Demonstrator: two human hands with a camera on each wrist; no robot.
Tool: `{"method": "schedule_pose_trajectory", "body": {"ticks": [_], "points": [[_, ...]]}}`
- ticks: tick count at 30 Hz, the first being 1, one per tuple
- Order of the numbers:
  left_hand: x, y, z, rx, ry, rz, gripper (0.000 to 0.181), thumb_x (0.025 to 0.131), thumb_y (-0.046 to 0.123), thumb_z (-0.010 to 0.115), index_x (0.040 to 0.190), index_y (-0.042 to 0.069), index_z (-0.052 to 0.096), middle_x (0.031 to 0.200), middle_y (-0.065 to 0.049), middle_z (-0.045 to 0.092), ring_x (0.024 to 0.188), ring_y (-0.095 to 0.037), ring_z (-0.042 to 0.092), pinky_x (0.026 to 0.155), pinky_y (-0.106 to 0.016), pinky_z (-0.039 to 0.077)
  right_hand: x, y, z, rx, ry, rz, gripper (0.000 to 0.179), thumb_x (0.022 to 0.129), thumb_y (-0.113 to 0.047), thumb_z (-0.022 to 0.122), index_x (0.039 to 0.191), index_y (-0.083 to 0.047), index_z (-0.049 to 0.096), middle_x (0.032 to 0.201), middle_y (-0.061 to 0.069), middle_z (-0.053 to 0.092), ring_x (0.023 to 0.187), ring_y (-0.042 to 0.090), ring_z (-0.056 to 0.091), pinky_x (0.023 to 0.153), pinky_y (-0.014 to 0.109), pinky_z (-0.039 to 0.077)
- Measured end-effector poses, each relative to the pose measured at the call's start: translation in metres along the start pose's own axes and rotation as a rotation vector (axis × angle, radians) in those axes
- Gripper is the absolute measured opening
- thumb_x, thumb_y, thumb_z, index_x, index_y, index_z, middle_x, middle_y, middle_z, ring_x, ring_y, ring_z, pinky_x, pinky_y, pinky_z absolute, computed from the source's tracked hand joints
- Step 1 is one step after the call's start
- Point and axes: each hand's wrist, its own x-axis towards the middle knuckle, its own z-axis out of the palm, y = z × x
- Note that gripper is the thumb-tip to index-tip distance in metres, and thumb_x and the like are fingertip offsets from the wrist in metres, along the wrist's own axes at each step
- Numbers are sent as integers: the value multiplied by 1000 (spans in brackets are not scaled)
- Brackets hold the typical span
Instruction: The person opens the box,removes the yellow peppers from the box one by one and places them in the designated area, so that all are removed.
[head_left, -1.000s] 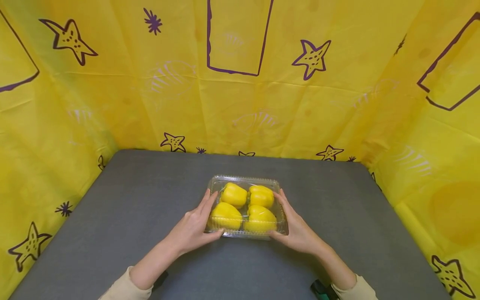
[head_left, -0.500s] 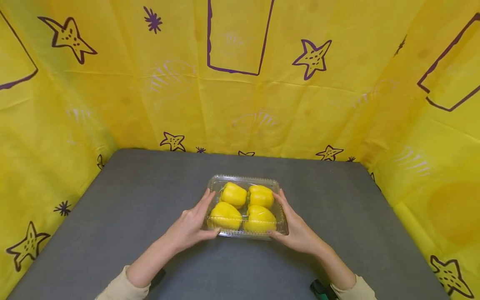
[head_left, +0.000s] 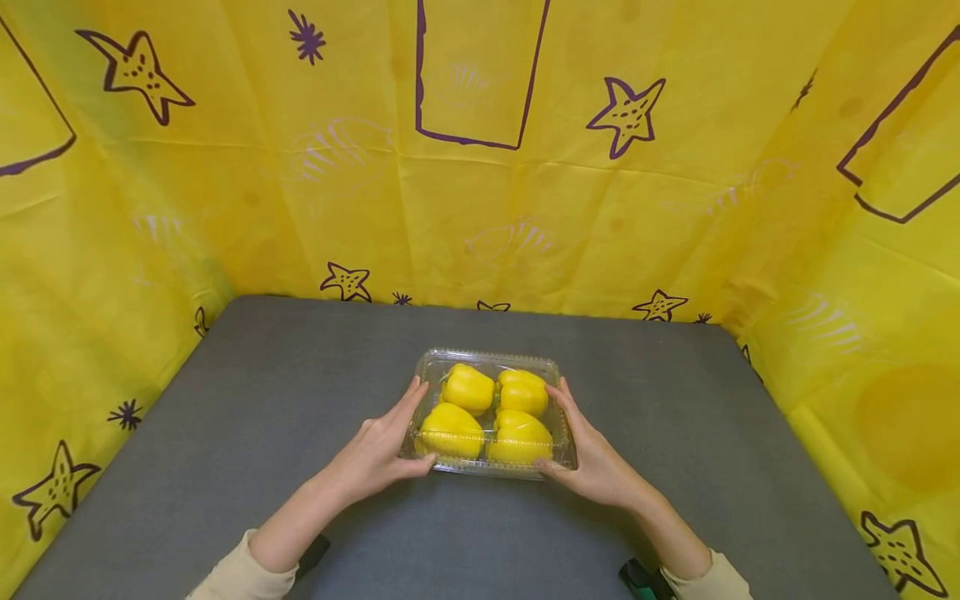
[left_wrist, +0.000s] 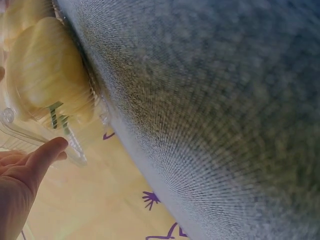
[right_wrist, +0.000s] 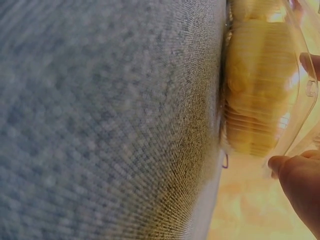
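Observation:
A clear plastic clamshell container [head_left: 489, 357] lies on the grey table, its lid down over several yellow bell peppers [head_left: 468, 388]. My left hand [head_left: 371, 458] holds its left side, fingers along the wall and thumb at the near left corner. On the opposite side, my right hand [head_left: 600, 468] grips the wall, with the thumb at the near right corner. The left wrist view shows the left thumb [left_wrist: 47, 152] against the lid's edge and a pepper [left_wrist: 47, 65] through the plastic. In the right wrist view, fingertips touch the rim beside a blurred pepper [right_wrist: 260, 75].
The grey cloth-covered table [head_left: 300, 358] extends around the container. Yellow fabric [head_left: 480, 192] printed with starfish and fish hangs behind it and along both sides. Dark bands [head_left: 637, 579] show beneath the wrists near the light sleeves [head_left: 243, 575].
My left hand has shifted slightly left, its thumb sliding from the front edge toward the near left corner. The right hand and container have stayed nearly still.

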Motion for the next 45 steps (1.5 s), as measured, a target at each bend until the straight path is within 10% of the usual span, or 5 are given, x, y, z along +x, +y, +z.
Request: {"method": "schedule_pose_trajectory", "body": {"ticks": [18,24,39,45], "points": [[-1,-7,-10,-1,-67,18,91,79,17,77,152,1,26,154,-27,25,49,1,27,51,-21,41,2,2,0,13,-18,-7,99,84,-30,79,156,-14,14,162,14,-5,145,38,15,107,61,27],[-6,-10,-13,38,-26,75,86,81,5,71,153,0,25,150,-23,37,85,-14,63,74,-33,55,1,7,-2,30,-12,-40,100,81,-14,81,155,-10,14,162,17,-5,145,39,14,107,62,27],[-10,-9,-13,6,-1,53,86,81,8,75,153,2,27,151,-24,34,102,-27,68,79,-40,56,0,2,-3,9,15,-67,105,78,-15,83,157,-10,12,162,15,-1,147,35,9,107,59,26],[-11,-6,-13,26,1,16,88,83,19,79,153,6,29,154,-17,34,128,-30,50,97,-47,46,1,1,-5,-49,36,-60,106,76,-17,84,157,-11,15,163,15,2,147,36,0,105,70,18]]}}
